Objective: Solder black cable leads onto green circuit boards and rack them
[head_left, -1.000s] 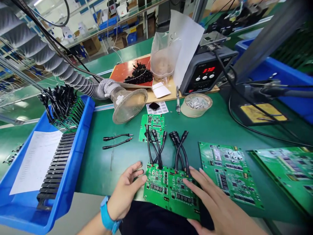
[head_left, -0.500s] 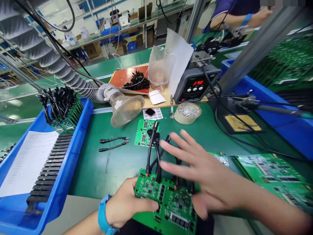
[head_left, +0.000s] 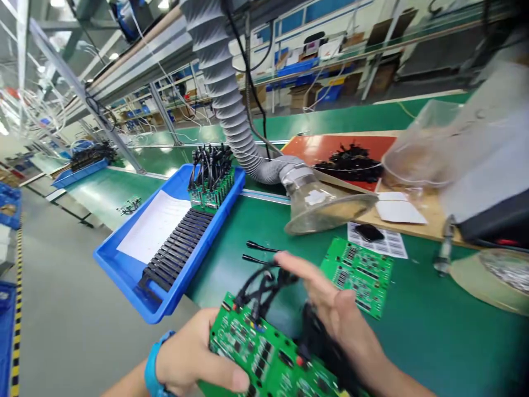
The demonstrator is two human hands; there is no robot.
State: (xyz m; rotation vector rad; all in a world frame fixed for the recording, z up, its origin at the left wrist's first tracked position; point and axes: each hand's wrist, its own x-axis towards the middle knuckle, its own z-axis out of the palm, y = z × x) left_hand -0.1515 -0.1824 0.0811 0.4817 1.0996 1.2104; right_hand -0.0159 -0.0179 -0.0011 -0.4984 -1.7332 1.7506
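Observation:
My left hand (head_left: 200,353), with a blue band at its wrist, grips the left edge of a green circuit board (head_left: 270,361), thumb lying on its face. Black cables (head_left: 264,292) rise from the board's far edge and bend over to the right. Beside them is my right hand (head_left: 339,317), its fingers stretched out and blurred; it seems to touch the cables, though the contact is partly hidden. Two loose black cables (head_left: 260,252) lie on the bench beyond. A second green board (head_left: 359,275) rests flat past my right hand.
To the left stands a blue tray (head_left: 165,300) with upright cabled boards (head_left: 210,182), a paper sheet (head_left: 159,226) and a black slotted rack (head_left: 177,251). A fume extractor hood (head_left: 330,212) hangs over the bench. At right sit a solder tub (head_left: 491,281) and an orange-red board (head_left: 343,149) with black parts.
My view has swung left toward the blue tray. The cables, upright before, now lean right. My right hand has moved from spread above the board to alongside the cables.

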